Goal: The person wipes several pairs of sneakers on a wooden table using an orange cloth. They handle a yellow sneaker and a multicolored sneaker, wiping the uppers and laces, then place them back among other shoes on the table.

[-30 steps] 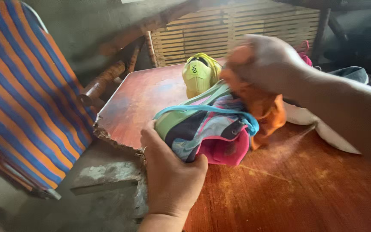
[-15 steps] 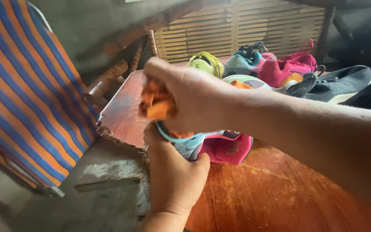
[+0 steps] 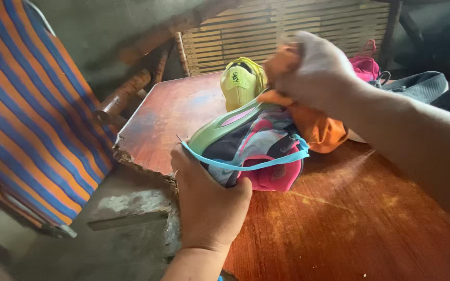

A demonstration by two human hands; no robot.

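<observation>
My left hand (image 3: 207,203) grips a multicoloured running shoe (image 3: 251,143) by its heel end, holding it on its side just above a worn reddish wooden table (image 3: 339,229). The shoe has a green sole, a light blue rim and a pink patch. My right hand (image 3: 308,70) is closed on an orange cloth (image 3: 316,130), pressed against the far side of the shoe; the hand looks blurred. A yellow-green shoe (image 3: 241,80) stands on the table just beyond.
A chair with orange and blue striped fabric (image 3: 24,109) stands to the left. The table's near left corner (image 3: 141,161) is chipped, with a concrete ledge (image 3: 131,208) below. A pink shoe (image 3: 365,65) and grey shoes (image 3: 423,86) lie at the back right before a slatted wall.
My right hand with the orange cloth swept left across the shoe, then back to its far right side. My left hand kept hold of the shoe.
</observation>
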